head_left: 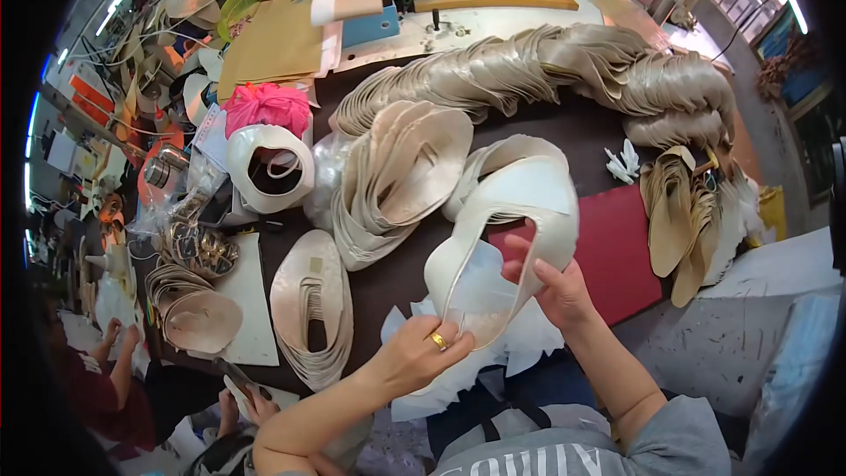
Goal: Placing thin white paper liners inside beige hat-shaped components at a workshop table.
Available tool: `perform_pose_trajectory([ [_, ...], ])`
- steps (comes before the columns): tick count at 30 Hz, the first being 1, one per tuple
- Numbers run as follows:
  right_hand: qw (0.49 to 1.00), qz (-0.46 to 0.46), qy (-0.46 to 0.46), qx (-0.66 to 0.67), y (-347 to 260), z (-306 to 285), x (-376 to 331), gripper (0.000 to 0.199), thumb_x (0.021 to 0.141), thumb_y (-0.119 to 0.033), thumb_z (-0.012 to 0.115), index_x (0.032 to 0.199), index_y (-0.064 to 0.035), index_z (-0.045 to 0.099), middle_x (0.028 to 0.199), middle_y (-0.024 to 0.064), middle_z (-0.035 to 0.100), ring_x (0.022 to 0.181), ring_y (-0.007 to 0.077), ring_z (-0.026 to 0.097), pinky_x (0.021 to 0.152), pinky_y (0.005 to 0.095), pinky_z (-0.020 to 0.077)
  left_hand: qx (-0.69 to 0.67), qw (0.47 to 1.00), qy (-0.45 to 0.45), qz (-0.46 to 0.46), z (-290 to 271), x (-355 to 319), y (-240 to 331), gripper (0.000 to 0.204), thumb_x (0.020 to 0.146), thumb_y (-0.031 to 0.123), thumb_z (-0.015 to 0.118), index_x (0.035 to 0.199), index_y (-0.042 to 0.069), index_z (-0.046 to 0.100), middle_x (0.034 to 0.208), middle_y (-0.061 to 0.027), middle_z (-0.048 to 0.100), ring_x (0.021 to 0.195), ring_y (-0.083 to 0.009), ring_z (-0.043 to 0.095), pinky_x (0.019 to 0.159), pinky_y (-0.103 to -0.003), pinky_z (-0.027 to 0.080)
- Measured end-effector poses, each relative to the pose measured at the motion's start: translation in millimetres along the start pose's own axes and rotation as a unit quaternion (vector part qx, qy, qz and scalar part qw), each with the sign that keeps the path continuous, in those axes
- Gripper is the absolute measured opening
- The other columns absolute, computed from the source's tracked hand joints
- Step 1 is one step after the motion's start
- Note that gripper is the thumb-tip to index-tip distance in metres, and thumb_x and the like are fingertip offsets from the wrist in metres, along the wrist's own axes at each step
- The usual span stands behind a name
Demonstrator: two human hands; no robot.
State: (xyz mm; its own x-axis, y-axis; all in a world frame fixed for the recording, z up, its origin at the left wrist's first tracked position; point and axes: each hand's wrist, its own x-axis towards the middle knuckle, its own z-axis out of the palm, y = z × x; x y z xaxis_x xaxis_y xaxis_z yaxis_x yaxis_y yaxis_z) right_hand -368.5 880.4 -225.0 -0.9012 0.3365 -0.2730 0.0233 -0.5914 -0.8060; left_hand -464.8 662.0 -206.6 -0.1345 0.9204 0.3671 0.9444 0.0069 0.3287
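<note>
Both of my hands hold a white shoe upper (pixel 557 222) with a large opening in its middle, above the dark table. My left hand (pixel 423 353), with a gold ring on one finger, is closed in a pinch on its lower edge. At its right side, my right hand (pixel 557 286) grips the edge, thumb on one face and fingers reaching into the opening. Just behind it lies a cream stack of uppers (pixel 526 152). White thin sheets (pixel 520 354) lie beneath the held piece, near my lap. A dark red board (pixel 612 247) is to the right.
Nested cream uppers (pixel 397 172) stand left of centre, with another stack (pixel 310 317) nearer me. A long row of satin pieces (pixel 493 70) curves along the back. Tan insoles (pixel 674 211) lie at right. Other people's hands (pixel 251 401) are at lower left, one near a dark-handled tool.
</note>
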Motion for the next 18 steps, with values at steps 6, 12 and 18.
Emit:
perform_pose_trajectory([
  [6, 0.975, 0.095, -0.18, 0.085, -26.4, -122.0, -12.2, 0.047, 0.083, -0.012, 0.063, 0.127, -0.0026, 0.05, 0.099, 0.0141, 0.067, 0.078, 0.0204, 0.063, 0.08, 0.0315, 0.0497, 0.09, 0.989, -0.051, -0.108, 86.0, 41.4, 114.3, 0.033, 0.079, 0.008, 0.06, 0.112, 0.009, 0.057, 0.093, -0.0035, 0.047, 0.072, -0.0167, 0.043, 0.066, -0.025, 0.041],
  [12, 0.947, 0.124, -0.271, 0.119, -38.9, -142.4, 1.0, 0.043, 0.084, -0.011, 0.061, 0.124, -0.0013, 0.052, 0.091, 0.0142, 0.067, 0.074, 0.019, 0.061, 0.076, 0.0292, 0.0492, 0.128, 0.973, -0.01, -0.191, 109.7, 67.0, 159.9, 0.038, 0.076, 0.005, 0.062, 0.114, 0.011, 0.062, 0.089, -0.0021, 0.046, 0.067, -0.0176, 0.041, 0.061, -0.027, 0.04],
  [18, 0.994, -0.031, -0.106, 0.025, -92.1, -28.3, 96.1, 0.043, 0.092, -0.019, 0.054, 0.13, -0.0016, 0.045, 0.112, 0.0113, 0.061, 0.082, 0.0165, 0.061, 0.078, 0.028, 0.0486, 0.245, 0.911, 0.186, -0.275, 57.5, 87.1, 45.5, 0.026, 0.075, 0.004, 0.062, 0.101, 0.011, 0.064, 0.087, -0.006, 0.052, 0.072, -0.0225, 0.047, 0.066, -0.032, 0.042],
])
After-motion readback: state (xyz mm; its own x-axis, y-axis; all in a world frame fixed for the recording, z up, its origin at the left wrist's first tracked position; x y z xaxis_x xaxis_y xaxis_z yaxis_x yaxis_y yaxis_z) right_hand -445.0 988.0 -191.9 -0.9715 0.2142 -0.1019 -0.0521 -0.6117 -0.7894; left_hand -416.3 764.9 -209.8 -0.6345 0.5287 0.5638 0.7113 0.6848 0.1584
